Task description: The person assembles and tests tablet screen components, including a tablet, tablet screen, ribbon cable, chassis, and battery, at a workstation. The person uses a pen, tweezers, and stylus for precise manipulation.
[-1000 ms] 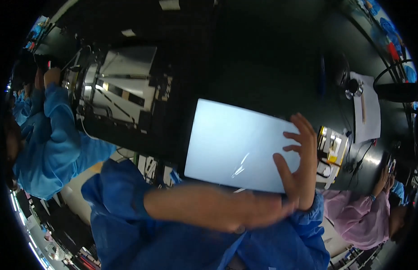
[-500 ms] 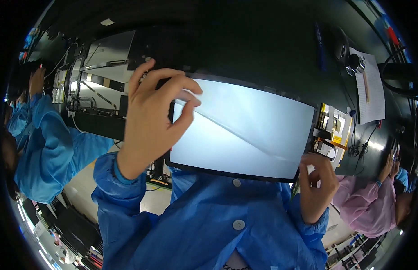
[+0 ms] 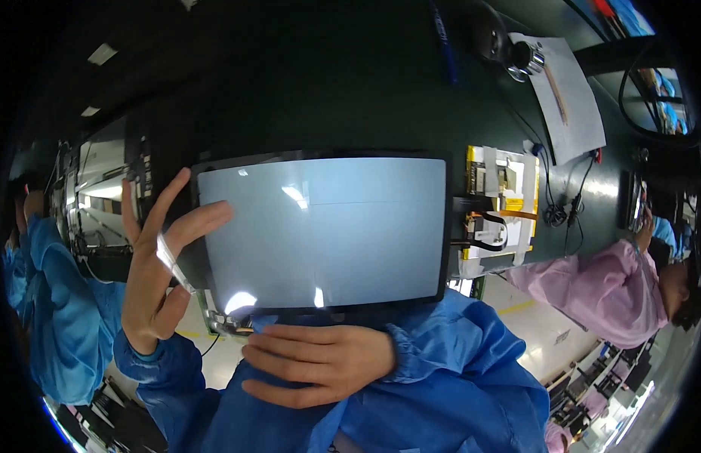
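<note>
A flat rectangular display panel (image 3: pixel 373 249) with a lit pale screen and black border lies in front of me, several bright reflections on it. My left hand (image 3: pixel 155 268) is at its left edge, fingers spread, with the index finger reaching over the screen. Between that hand's thumb and index finger glints the edge of a clear film (image 3: pixel 169 260); I cannot make out how far it reaches over the screen. My right hand (image 3: pixel 324 364) is just below the panel's near edge, palm down, its fingers stretched toward the left and apart, holding nothing.
Right of the panel, dark cables join a taped circuit assembly (image 3: pixel 501 200). Beyond are a blue pen (image 3: pixel 445 45), a paper sheet (image 3: pixel 573 98) with a pencil, and thin black cables (image 3: pixel 558 211). Opened device frames (image 3: pixel 101 196) stand left. Co-workers in blue and pink (image 3: pixel 592 291) sit either side.
My view has shifted, so the panel sits farther left. My right hand has gone from the panel's right corner to below its near edge and opened. The diagonal film crease no longer shows.
</note>
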The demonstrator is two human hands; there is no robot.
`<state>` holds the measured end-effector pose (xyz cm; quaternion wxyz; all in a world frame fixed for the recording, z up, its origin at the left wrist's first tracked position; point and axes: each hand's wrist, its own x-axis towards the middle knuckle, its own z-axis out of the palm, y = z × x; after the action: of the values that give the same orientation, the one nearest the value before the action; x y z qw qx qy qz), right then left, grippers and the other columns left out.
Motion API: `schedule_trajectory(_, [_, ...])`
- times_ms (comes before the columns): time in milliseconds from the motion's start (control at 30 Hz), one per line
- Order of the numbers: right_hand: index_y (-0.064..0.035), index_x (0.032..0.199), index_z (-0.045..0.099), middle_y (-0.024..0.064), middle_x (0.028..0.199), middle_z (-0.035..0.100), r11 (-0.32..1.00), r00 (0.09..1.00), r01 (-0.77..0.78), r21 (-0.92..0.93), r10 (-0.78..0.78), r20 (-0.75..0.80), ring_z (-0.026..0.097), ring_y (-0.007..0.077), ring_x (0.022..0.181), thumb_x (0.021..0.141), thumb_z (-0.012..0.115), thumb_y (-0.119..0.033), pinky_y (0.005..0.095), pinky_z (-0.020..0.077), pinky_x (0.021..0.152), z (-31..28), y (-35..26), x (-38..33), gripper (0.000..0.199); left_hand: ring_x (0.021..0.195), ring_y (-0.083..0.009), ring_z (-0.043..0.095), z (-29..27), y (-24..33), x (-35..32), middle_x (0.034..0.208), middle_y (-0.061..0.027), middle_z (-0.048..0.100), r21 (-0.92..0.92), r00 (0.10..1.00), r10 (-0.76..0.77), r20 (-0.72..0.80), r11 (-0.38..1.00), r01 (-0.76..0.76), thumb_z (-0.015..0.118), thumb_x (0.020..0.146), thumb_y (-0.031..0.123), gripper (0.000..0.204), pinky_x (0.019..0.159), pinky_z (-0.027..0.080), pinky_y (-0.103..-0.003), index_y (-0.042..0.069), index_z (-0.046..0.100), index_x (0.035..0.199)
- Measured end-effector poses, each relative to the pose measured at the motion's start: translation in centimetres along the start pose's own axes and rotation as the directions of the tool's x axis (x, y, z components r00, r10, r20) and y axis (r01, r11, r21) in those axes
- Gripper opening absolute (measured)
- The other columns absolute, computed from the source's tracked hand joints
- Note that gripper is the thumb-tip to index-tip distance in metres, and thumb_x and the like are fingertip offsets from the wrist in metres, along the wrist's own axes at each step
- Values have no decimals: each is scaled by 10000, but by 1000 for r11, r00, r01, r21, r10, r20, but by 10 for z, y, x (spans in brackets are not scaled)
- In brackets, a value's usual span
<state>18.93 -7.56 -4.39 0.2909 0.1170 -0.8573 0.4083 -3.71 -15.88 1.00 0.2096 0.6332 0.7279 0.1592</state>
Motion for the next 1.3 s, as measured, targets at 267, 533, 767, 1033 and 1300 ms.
schedule_trajectory(267, [-48,1245,463,187,1186,554,992,995,101,69,-100,-17,559,305,1100,860,547,-192,402,424,993,9,-1,0,419,1342,-264,308,11,17,4,1043,-21,677,232,994,-34,-106,971,58,242,894,414,527,1094,-151,-536,130,563,1201])
schedule_trajectory(533, [-49,1249,464,192,1185,554,994,993,105,40,-103,-60,550,314,1111,864,534,-182,412,417,992,0,-2,-9,413,1332,-215,313,22,30,-2,1138,-2,636,313,979,-157,-129,930,190,388,851,288,438,1115,-49,-561,156,499,1254])
schedule_trajectory(767, [-40,1123,577,148,1115,604,970,977,-175,-170,149,-155,605,247,976,847,551,-154,351,471,877,-52,-4,-31,300,1285,-251,373,35,55,5,1117,-36,612,290,944,-229,-236,911,293,518,804,236,360,1111,-20,-571,172,609,1146])
schedule_trajectory(1033, [-11,879,642,103,744,636,627,738,-674,-391,595,-319,530,163,466,738,638,-1,262,433,468,-157,-20,-92,142,1279,-302,354,70,102,30,1308,-79,459,319,832,-362,-420,800,508,585,799,290,389,1104,76,-550,173,608,1170])
schedule_trajectory(1300, [-33,878,616,128,787,631,430,642,-764,-481,582,-498,605,272,634,826,559,-61,361,470,580,-251,107,-63,82,941,-282,600,91,129,40,1055,-90,604,-124,942,-292,-166,954,273,695,697,85,298,797,492,-378,94,657,993])
